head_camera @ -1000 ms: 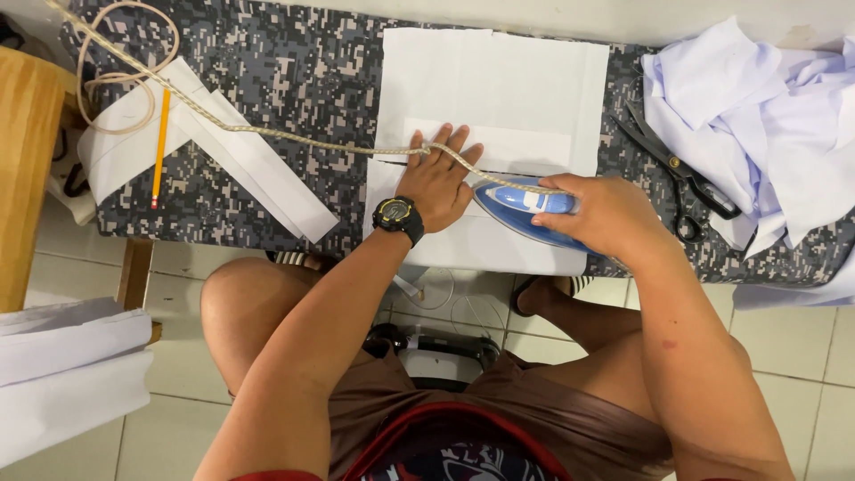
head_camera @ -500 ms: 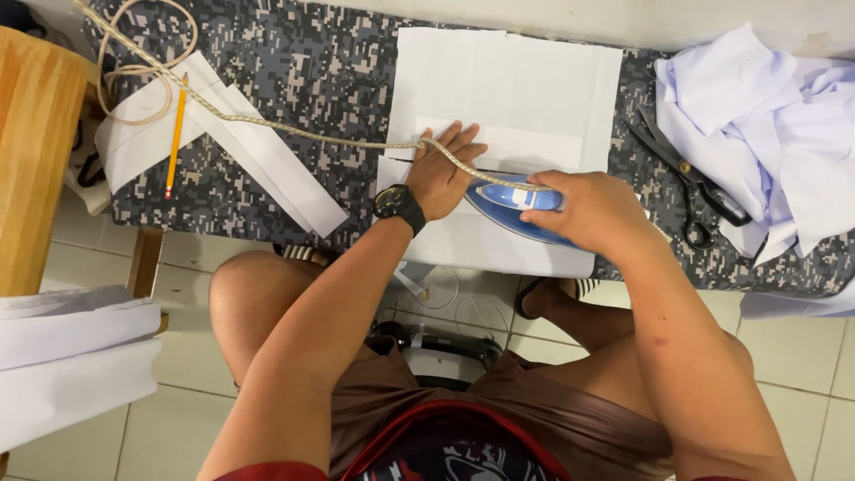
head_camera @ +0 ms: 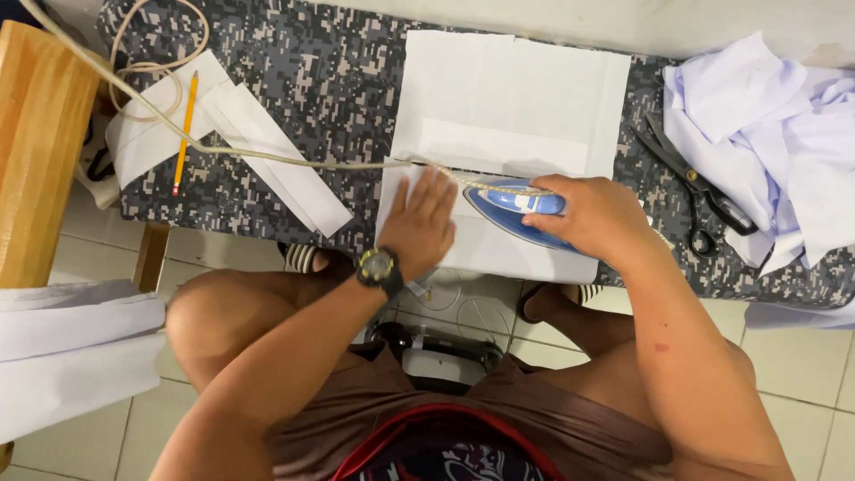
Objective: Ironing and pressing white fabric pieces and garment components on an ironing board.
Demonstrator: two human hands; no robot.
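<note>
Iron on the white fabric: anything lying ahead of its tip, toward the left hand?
Yes. The right hand grips the blue iron, tip pointing left. The left hand lies flat on the white fabric right beside the tip. The iron's cord also trails left across the board past that hand.

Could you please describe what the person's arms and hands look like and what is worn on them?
Both arms are bare, with no sleeves or gloves. The left hand has a dark wristwatch with a yellow-rimmed dial at its wrist. The right hand wears nothing; no rings are visible.
</note>
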